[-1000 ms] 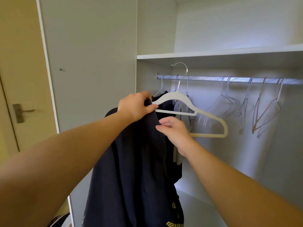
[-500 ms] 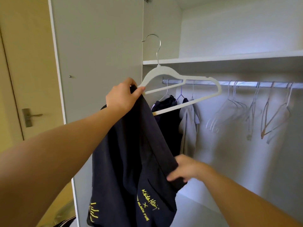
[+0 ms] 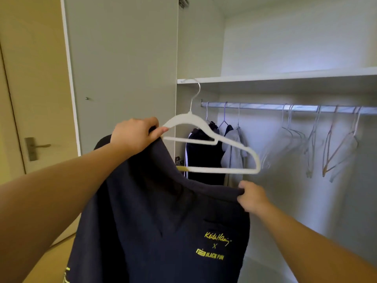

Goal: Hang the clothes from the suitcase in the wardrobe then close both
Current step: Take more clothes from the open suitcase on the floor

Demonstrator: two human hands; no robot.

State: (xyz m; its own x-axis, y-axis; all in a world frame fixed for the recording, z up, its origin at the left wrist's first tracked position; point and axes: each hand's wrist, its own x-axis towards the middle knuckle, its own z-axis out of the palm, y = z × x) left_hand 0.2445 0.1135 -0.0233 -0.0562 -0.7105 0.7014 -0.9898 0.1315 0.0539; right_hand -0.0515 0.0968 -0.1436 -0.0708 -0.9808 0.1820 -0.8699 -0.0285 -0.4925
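A dark navy garment [image 3: 155, 221] with yellow lettering hangs in front of the open wardrobe. My left hand [image 3: 135, 134] grips its top edge together with one end of a white hanger [image 3: 214, 137], whose metal hook points up near the shelf edge. My right hand [image 3: 252, 198] pinches the garment's upper right edge and holds it out to the right, below the hanger's bottom bar. The hanger's lower left part is hidden behind the cloth. The suitcase is out of view.
A metal rail [image 3: 285, 108] crosses the wardrobe under a white shelf [image 3: 285, 75]. A dark garment [image 3: 204, 156] and a grey one [image 3: 234, 154] hang at its left end; several bare hangers [image 3: 330, 144] hang to the right. The wardrobe door [image 3: 122, 68] stands open at left, beside a room door [image 3: 32, 149].
My right hand rose from the garment's lower part to its upper right edge and spread it sideways. The hanger in my left hand tilted down from above the shelf to level with the rail.
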